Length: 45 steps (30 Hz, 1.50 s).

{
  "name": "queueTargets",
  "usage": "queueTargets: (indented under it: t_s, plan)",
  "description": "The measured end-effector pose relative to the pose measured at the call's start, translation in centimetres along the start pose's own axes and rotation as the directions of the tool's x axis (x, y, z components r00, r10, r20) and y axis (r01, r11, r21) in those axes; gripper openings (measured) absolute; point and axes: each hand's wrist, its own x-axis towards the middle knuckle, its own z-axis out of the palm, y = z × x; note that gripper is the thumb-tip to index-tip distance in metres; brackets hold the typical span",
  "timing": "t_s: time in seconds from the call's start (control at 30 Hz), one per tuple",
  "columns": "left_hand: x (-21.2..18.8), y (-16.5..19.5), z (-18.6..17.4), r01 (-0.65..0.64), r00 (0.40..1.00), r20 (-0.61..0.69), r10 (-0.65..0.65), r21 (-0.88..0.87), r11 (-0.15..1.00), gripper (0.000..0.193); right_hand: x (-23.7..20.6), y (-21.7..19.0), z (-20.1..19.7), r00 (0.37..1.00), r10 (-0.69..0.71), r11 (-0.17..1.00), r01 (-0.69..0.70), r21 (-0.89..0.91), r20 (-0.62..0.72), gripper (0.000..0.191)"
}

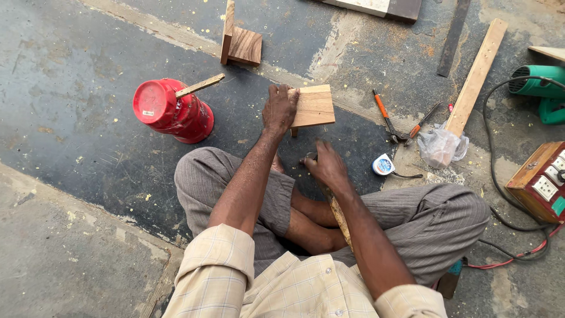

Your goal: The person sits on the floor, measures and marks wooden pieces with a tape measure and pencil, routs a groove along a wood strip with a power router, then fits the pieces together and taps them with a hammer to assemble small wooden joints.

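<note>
You are in a carpentry workshop, working on the ground. The rough concrete floor [82, 247] is speckled with sawdust. Offcuts of wood [244, 45] lie at the upper middle, a long wooden batten [477, 76] at the upper right, and beside it a green power tool [538, 88], pliers [388, 121] and a wooden socket box [541, 182].

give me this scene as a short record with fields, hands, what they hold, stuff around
setting: person seated cross-legged on a concrete floor
left hand: grips the edge of a small wooden board, holding it upright
right hand: closed on a wooden-handled tool, head hidden
left of board: red tub with a stick in it
right of board: pliers, tape roll, plastic bag, long plank
far right: green power tool, socket box
</note>
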Motion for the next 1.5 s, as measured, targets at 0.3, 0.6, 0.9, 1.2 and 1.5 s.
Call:
queueTargets:
  t_s: [0.3,0.6,0.9,1.2,1.5]
  plan:
    - [-0.5,0.8,-0.6,0.031,0.999,0.013,-0.031,0.044,0.999,0.049,-6.3,-0.8,-4.5,0.804,0.435,0.231,-0.536,0.812,0.407,0.059]
    - [-0.4,0.8,-0.7,0.021,1.0,0.017,-0.021,0.007,1.0,0.05,-9.2,-3.4,-8.4,0.856,0.368,-0.042,-0.374,0.926,0.363,0.042]
    - [-0.2,0.2,-0.6,0.002,1.0,-0.023,-0.002,-0.026,1.0,0.051,-9.1,-4.8,-9.8,0.88,0.327,0.015,-0.368,0.93,0.343,0.049]
    - [0.0,-0.3,0.5,0.005,1.0,0.02,-0.005,-0.014,1.0,0.047,-7.5,-5.0,-8.8,0.89,0.287,-0.051,-0.355,0.934,0.354,0.056]
    - [0.1,-0.3,0.7,-0.015,0.999,-0.049,0.017,0.03,0.999,0.045,-12.5,-3.9,-4.5,0.702,0.356,0.352,-0.712,0.607,0.617,0.055]
